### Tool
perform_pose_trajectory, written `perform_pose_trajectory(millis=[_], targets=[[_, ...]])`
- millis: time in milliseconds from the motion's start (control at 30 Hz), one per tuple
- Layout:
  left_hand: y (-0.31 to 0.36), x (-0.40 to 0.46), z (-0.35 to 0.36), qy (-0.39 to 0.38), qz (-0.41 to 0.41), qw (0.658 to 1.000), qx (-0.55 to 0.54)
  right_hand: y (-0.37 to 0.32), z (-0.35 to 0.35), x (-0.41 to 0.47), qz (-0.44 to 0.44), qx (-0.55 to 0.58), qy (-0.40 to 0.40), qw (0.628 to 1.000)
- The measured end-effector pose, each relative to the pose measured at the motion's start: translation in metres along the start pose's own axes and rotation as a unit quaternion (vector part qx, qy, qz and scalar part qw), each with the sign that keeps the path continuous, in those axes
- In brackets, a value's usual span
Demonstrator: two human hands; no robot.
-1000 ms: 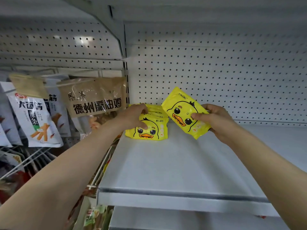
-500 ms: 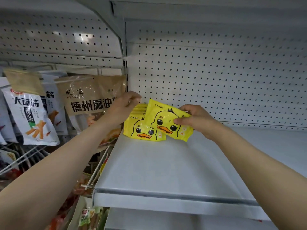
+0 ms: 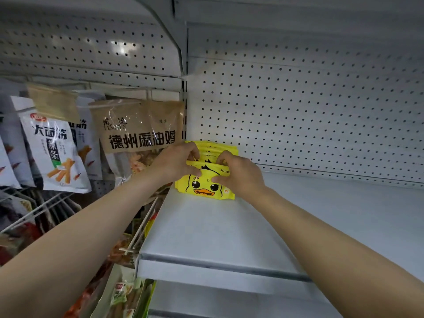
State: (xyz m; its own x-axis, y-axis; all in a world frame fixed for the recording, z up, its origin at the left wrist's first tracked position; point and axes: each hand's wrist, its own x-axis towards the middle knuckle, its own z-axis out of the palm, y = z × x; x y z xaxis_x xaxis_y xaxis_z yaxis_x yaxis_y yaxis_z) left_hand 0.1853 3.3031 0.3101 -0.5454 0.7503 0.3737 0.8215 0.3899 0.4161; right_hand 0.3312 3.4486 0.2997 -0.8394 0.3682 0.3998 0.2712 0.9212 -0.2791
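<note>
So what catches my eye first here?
Bright yellow plastic packs with a cartoon duck face stand in the back left corner of the white metal shelf, the left hand and right hand gripping the front ones. Left of them hangs a brown snack bag with black lettering.

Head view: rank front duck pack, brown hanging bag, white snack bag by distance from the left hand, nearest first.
1. front duck pack: on the shelf, held in the grip of the left hand.
2. brown hanging bag: just left of that hand.
3. white snack bag: hanging far left.
</note>
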Motion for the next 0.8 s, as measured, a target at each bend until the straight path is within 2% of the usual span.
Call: perform_pose_trajectory(millis=[67,367,600,800], targets=[[0.003,0.0,-0.002,0.005,-0.009,1.0,0.015,-0.005,0.002,-0.001,-0.022,-0.09,0.028,0.995],[0.008,-0.016,0.012,0.056,-0.05,0.993,0.086,-0.017,0.012,-0.005,-0.026,-0.182,0.045,0.982],[0.034,-0.055,0.003,0.101,-0.104,0.985,0.093,-0.02,-0.012,-0.021,-0.023,-0.162,0.03,0.986],[0.07,-0.106,-0.019,0.114,-0.131,0.976,0.135,-0.024,-0.055,-0.053,-0.074,-0.107,0.033,0.991]])
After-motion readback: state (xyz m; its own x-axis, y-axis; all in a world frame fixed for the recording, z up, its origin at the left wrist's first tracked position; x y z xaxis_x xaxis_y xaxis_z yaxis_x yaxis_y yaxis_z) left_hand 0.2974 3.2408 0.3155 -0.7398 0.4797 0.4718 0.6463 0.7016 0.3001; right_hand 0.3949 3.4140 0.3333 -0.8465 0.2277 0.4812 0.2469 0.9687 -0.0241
